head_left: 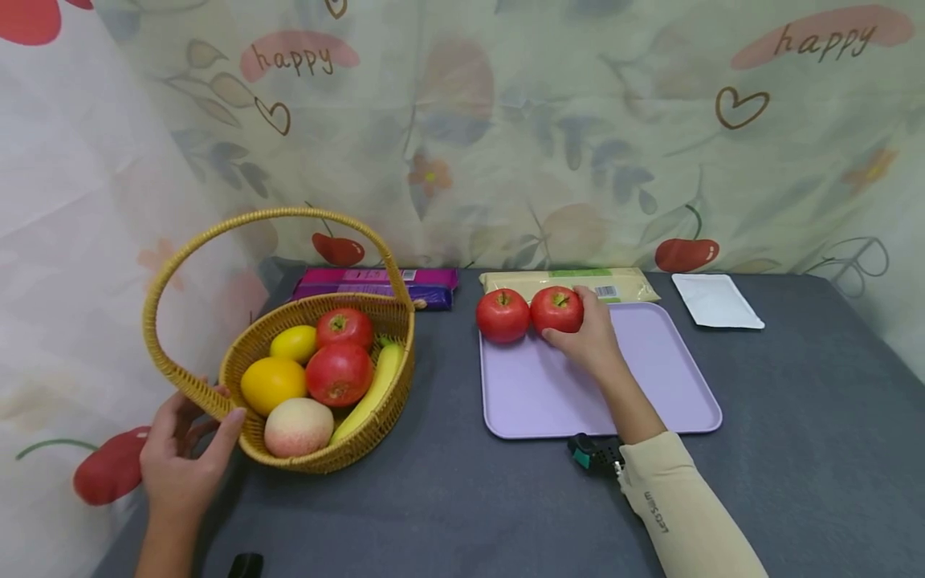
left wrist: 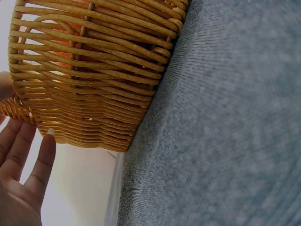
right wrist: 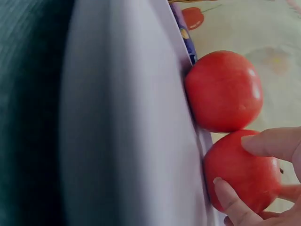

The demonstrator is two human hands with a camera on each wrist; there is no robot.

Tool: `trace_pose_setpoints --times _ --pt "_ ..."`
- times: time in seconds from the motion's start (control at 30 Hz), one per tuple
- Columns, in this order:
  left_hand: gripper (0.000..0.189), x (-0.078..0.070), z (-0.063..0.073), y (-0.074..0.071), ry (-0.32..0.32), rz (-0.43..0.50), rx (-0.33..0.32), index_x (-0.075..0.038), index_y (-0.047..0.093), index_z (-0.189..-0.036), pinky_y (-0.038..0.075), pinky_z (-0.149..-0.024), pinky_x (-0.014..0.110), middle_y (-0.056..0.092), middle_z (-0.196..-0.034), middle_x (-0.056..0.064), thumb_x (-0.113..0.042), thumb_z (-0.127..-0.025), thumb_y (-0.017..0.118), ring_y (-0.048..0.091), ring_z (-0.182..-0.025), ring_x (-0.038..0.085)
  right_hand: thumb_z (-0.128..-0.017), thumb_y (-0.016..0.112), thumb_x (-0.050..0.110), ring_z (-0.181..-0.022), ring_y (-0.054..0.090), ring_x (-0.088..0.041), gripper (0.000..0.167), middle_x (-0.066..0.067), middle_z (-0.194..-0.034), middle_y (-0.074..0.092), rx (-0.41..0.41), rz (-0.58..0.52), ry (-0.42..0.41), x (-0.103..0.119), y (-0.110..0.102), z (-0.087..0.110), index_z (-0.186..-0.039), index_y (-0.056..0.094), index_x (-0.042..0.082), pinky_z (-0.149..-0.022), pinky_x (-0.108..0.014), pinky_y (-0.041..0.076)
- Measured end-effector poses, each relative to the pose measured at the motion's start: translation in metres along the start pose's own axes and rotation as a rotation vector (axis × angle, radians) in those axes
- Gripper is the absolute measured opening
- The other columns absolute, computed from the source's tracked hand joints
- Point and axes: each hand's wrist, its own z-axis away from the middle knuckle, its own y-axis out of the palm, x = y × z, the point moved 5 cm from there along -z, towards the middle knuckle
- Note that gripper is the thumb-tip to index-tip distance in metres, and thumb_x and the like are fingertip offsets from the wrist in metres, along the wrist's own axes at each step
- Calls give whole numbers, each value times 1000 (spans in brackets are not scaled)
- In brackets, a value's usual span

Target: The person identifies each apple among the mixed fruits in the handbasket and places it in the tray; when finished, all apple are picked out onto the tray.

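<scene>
My right hand (head_left: 588, 337) grips a red apple (head_left: 555, 308) at the back of the lilac tray (head_left: 564, 393). Fingers and thumb lie round its sides in the right wrist view. A second red apple (head_left: 503, 315) sits on the tray, touching the first. At the left, my left hand (head_left: 184, 449) holds the wicker basket (head_left: 393, 385) where the handle meets the rim, thumb in front and fingers behind. Inside lie a red apple (head_left: 345, 327), a pomegranate (head_left: 340, 374), a lemon (head_left: 294, 343), an orange (head_left: 273, 385), a peach (head_left: 299, 427) and a banana (head_left: 372, 393).
Behind the tray lies a cream-coloured packet (head_left: 578, 281). Purple and blue packets (head_left: 376, 285) lie behind the basket. A small white dish (head_left: 718, 301) rests at the back right. Printed cloth (head_left: 462, 144) hangs along the back and left of the grey table (head_left: 448, 498).
</scene>
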Motion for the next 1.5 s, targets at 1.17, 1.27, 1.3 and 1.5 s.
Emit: trace_pose_setpoints --times 1.17,1.27,1.3,1.5 --pt "56 0 -1 -2 1 -10 6 8 59 -129 50 -80 10 67 -114 4 14 -77 78 63 -97 9 -96 64 17 -83 65 -15 16 -2 -93 71 275 44 -406 182 122 38 -106 72 6 -74 -25 54" --pt "57 1 -1 0 -3 -12 8 8 59 -129 50 -80 10 66 -115 3 13 -76 78 63 -97 8 -98 65 31 -75 59 -13 21 2 -83 65 373 179 -410 193 144 39 -98 70 11 -65 -22 49" --pt "57 2 -1 0 -8 -14 9 7 59 -130 50 -80 10 66 -115 2 13 -77 78 63 -97 8 -98 64 36 -70 57 -13 26 3 -77 62 408 219 -407 196 150 38 -92 69 11 -61 -22 47" --pt "57 3 0 0 2 0 0 8 59 -130 50 -80 10 67 -114 1 14 -76 78 63 -96 8 -94 57 61 -50 58 -21 57 -3 -57 51 628 309 -272 205 170 30 -72 58 9 -48 -28 47"
